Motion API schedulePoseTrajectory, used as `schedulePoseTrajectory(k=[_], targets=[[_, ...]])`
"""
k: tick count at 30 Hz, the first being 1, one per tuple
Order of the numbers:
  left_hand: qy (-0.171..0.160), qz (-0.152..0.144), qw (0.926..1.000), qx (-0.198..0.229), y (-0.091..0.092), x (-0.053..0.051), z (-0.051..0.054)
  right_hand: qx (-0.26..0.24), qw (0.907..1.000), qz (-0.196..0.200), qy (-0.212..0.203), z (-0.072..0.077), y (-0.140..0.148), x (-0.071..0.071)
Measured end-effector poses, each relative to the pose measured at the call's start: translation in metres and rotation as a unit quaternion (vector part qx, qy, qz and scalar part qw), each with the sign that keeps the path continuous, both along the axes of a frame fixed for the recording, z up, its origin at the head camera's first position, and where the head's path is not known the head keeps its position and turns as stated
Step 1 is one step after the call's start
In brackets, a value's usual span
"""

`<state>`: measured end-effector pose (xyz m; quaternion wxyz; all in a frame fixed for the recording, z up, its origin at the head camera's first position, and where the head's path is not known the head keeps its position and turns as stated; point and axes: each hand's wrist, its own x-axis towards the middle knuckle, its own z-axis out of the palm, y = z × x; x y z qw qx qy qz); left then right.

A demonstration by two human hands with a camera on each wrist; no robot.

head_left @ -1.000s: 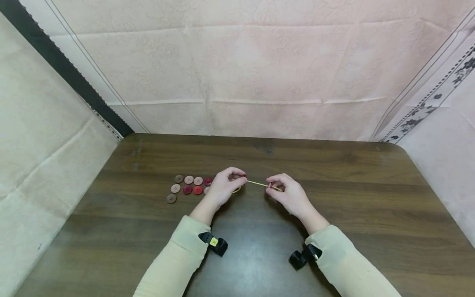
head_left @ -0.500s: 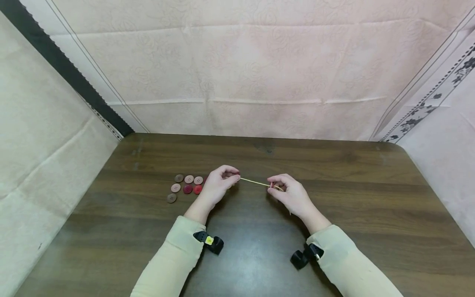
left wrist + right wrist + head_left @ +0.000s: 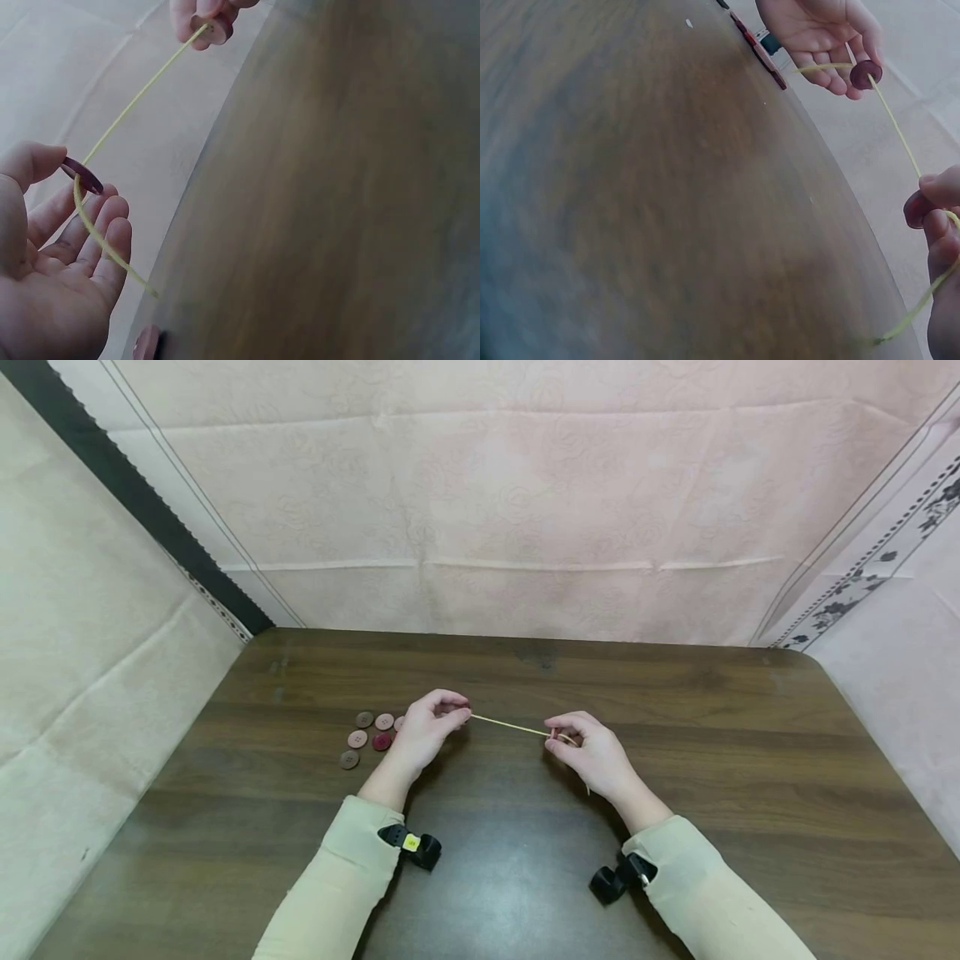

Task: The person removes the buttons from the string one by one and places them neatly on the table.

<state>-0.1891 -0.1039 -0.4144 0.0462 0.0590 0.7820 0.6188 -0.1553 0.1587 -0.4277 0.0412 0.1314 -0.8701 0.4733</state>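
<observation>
A yellow cord stretches straight between my two hands. In my left hand, thumb and finger pinch a dark red button. The cord passes through that button, and its loose end hangs past the palm in the left wrist view. My right hand pinches a reddish button on the same cord; whether others sit behind it I cannot tell. A cord tail trails below the right fingers in the right wrist view. Both hands are held above the table.
Several loose buttons lie left of my left hand on the brown wooden table, among them a dark red one, a pink one and a brown one. My left hand hides part of the group. A pale cloth hangs behind the table.
My left hand has moved left with its button, and the cord span between the hands has grown longer. The right hand has hardly moved. The left hand now covers more loose buttons.
</observation>
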Motion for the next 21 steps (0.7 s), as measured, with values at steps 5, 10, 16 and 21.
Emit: schedulePoseTrajectory(k=[5, 10, 16, 21], targets=[[0.000, 0.017, 0.9998, 0.007, -0.007, -0.001, 0.001, -0.003, 1.0000, -0.001, -0.004, 0.001, 0.000, 0.000], [-0.020, 0.020, 0.9996, -0.001, -0.012, -0.001, 0.001, -0.003, 0.9999, -0.003, -0.009, 0.001, 0.001, 0.000], [-0.023, 0.027, 0.9994, 0.002, -0.017, 0.000, 0.001, -0.003, 0.9999, -0.004, -0.009, 0.000, 0.001, 0.000], [-0.025, 0.031, 0.9992, 0.003, -0.020, 0.001, 0.003, -0.001, 1.0000, -0.003, -0.008, -0.001, 0.002, 0.000]])
